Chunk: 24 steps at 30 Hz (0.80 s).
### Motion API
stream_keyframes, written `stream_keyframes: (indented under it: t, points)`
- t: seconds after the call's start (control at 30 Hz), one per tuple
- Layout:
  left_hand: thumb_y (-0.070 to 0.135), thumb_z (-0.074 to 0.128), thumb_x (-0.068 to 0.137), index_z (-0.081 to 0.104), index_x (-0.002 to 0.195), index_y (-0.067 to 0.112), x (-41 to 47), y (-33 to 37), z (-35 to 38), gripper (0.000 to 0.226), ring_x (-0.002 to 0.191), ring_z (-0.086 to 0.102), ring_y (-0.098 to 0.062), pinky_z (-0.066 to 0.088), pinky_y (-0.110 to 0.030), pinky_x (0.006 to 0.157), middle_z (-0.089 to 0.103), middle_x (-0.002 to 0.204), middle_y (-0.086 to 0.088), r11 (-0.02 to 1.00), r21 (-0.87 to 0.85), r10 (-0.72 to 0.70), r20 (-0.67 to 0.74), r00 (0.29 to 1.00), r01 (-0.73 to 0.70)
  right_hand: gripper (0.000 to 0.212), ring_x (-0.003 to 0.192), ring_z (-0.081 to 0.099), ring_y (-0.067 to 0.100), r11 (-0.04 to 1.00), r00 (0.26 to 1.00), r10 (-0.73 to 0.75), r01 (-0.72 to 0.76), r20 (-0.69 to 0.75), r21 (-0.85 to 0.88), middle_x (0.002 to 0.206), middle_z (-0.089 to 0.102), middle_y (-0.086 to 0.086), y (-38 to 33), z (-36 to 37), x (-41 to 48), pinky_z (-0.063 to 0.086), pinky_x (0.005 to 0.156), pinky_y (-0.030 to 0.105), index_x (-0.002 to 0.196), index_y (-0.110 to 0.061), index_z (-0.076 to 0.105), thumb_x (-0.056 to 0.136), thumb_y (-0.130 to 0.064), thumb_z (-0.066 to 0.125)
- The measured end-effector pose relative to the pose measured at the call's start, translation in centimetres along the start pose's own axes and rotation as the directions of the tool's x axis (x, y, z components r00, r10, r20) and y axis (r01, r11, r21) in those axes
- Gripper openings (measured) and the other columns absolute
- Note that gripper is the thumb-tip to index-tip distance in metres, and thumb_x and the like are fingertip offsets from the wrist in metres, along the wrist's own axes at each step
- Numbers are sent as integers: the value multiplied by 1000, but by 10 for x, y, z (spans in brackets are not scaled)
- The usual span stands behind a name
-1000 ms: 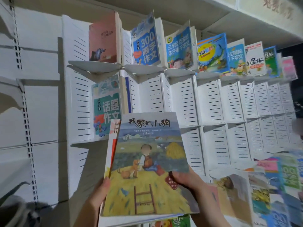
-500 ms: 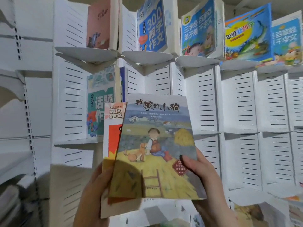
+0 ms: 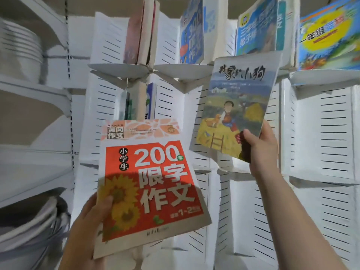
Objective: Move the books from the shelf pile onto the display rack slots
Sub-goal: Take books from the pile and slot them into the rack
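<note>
- Gripping the red book (image 3: 152, 184) by its lower left corner, the left hand (image 3: 91, 221) sits at the lower centre of the frame; its thumb lies on the sunflower printed on the cover; the fingers are hidden behind the book.
- At the right centre of the frame, the right hand (image 3: 263, 151) pinches the lower right corner of the painted book (image 3: 235, 106), thumb on the front cover; this book is held high and tilted, in front of the white slotted display rack (image 3: 331, 133); whether it touches the rack cannot be told.
- Both books are held apart from each other; the red one is lower and to the left.
- Along the top of the frame, a pink book (image 3: 134, 32), a blue book (image 3: 191, 32), a teal book (image 3: 257, 26) and a bright yellow-and-blue book (image 3: 329, 36) stand on curved ledges; all are blurred.
- Under the pink book, a slot holds a few upright books (image 3: 136, 102) seen edge-on.
- At the left edge, white shelves (image 3: 35, 88) carry pale stacks (image 3: 29, 230), too blurred to identify.
</note>
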<state>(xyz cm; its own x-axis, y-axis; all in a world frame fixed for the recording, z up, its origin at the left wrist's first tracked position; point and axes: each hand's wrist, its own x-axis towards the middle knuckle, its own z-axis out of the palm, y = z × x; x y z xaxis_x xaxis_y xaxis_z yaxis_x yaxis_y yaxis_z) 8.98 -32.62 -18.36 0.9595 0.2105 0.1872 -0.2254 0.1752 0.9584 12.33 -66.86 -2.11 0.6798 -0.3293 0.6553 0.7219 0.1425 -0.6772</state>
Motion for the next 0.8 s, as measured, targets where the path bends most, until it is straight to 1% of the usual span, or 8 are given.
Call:
stream_keyframes:
  t: [0.07, 0.17, 0.33, 0.43, 0.5, 0.57, 0.7, 0.8]
  points:
    - [58, 60, 82, 44, 131, 45, -1, -8, -12, 53, 110, 62, -28, 48, -55, 89, 61, 127, 0, 993, 63, 105, -17, 994, -104, 36, 87, 67, 16, 999, 999, 15, -16, -34, -32, 91, 69, -9, 11, 8, 1, 56, 73, 34, 98, -30, 59, 90, 4, 48]
    - [58, 60, 82, 46, 131, 38, -9, 2, -11, 55, 110, 62, -30, 48, -57, 90, 64, 121, 0, 985, 97, 145, -12, 989, -143, 39, 98, 65, 21, 994, 996, 15, -25, -89, -111, 100, 67, -7, 25, 9, -8, 54, 87, 47, 93, -41, 56, 91, -2, 49]
    - [61, 58, 81, 48, 128, 37, -12, 4, -12, 54, 110, 62, -27, 47, -54, 92, 64, 121, 2, 978, 157, 141, -22, 990, -136, 37, 92, 66, 18, 973, 990, 72, -96, -117, -208, 96, 67, -7, 54, 4, -19, 54, 86, 49, 91, -40, 57, 90, -3, 49]
    - [65, 60, 77, 46, 129, 41, -12, 3, -11, 59, 112, 61, -25, 47, -54, 93, 63, 123, 5, 982, 151, 120, -48, 992, -111, 34, 98, 63, 21, 952, 993, 62, -90, -104, -293, 102, 66, -4, 58, 12, -12, 52, 89, 49, 105, -35, 56, 90, -5, 49]
    - [66, 63, 73, 48, 127, 43, -16, 5, -6, 60, 110, 62, -26, 47, -54, 92, 64, 121, 6, 986, 132, 115, -55, 992, -107, 36, 100, 61, 22, 909, 998, 45, -63, -52, -412, 108, 63, 0, 58, 18, -6, 50, 89, 41, 122, -24, 50, 92, -5, 48]
    - [68, 65, 67, 51, 123, 42, -20, 9, 1, 63, 108, 63, -26, 47, -55, 92, 66, 118, 5, 986, 109, 135, -42, 990, -129, 40, 101, 59, 25, 851, 999, 32, -41, -28, -523, 113, 62, 4, 60, 25, -2, 47, 85, 36, 129, -19, 45, 92, -6, 46]
    - [78, 69, 41, 55, 118, 38, -33, 20, 21, 88, 106, 63, -28, 47, -54, 93, 67, 114, 2, 983, 78, 169, -22, 985, -167, 41, 105, 56, 29, 725, 999, 9, -38, -46, -687, 118, 55, 11, 72, 40, 2, 48, 86, 40, 133, -17, 40, 93, -14, 47]
    - [83, 68, 23, 56, 115, 33, -40, 30, 34, 105, 106, 62, -30, 46, -53, 95, 66, 114, -2, 986, 66, 157, -12, 988, -156, 47, 105, 58, 30, 597, 990, 135, -115, -42, -794, 118, 55, 12, 78, 46, 3, 52, 84, 44, 136, -21, 36, 94, -34, 49]
